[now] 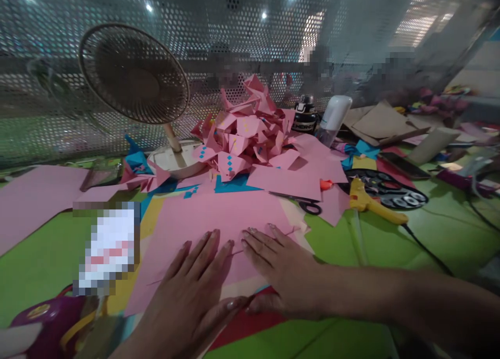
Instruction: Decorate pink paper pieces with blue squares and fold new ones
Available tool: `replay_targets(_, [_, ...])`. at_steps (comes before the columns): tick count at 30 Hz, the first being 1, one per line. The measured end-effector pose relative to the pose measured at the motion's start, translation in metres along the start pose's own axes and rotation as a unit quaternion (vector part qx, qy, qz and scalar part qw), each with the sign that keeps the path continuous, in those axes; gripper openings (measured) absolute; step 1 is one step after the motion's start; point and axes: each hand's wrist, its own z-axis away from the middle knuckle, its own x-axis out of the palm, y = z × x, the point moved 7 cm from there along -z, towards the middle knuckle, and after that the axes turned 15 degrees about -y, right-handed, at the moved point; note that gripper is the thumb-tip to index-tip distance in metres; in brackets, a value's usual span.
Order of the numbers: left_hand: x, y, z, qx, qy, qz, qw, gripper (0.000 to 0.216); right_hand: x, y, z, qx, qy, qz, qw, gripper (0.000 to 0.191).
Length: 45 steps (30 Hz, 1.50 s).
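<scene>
A large pink paper sheet [219, 215] lies over yellow, blue and red sheets on the green table. Both hands press flat on the pink sheet near its front edge. My left hand [195, 281] has its fingers stretched out and pointing away from me. My right hand [279, 265] also lies with fingers extended, its thumb touching or nearly touching the left thumb. A thin dark line or crease runs across the paper beneath the fingers. Neither hand holds anything. Beyond the sheet rises a heap of folded pink paper pieces [246, 132].
A fan [133, 77] stands at the back left. Black-handled scissors [310, 207], a yellow glue gun [375, 205] with a cord and a black tray [410, 195] lie to the right. A dark bottle [304, 116] stands behind. A purple object [47, 322] sits front left.
</scene>
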Motion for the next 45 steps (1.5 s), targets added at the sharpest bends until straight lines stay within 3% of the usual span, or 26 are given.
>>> replay_targets(7, [0.002,0.000,0.001,-0.009,-0.020,0.031,0.999,0.074,0.003,-0.002,-0.001,0.010,-0.008,0.031,0.999,0.081])
replay_targets(18, [-0.005,0.005,0.008,-0.065,-0.072,0.137,0.986,0.075,0.021,-0.004,0.003,-0.011,0.084,0.172,0.981,0.079])
replay_targets(29, [-0.004,0.008,0.012,-0.069,-0.062,0.162,0.982,0.076,0.025,-0.002,0.005,-0.016,0.109,0.203,0.973,0.083])
replay_targets(34, [-0.001,0.006,0.010,-0.061,-0.067,0.144,0.986,0.076,0.021,-0.002,0.005,-0.008,0.083,0.172,0.982,0.084])
replay_targets(45, [-0.003,0.006,0.009,-0.045,-0.052,0.101,0.992,0.080,0.010,-0.004,0.001,0.020,-0.049,0.058,0.997,0.087])
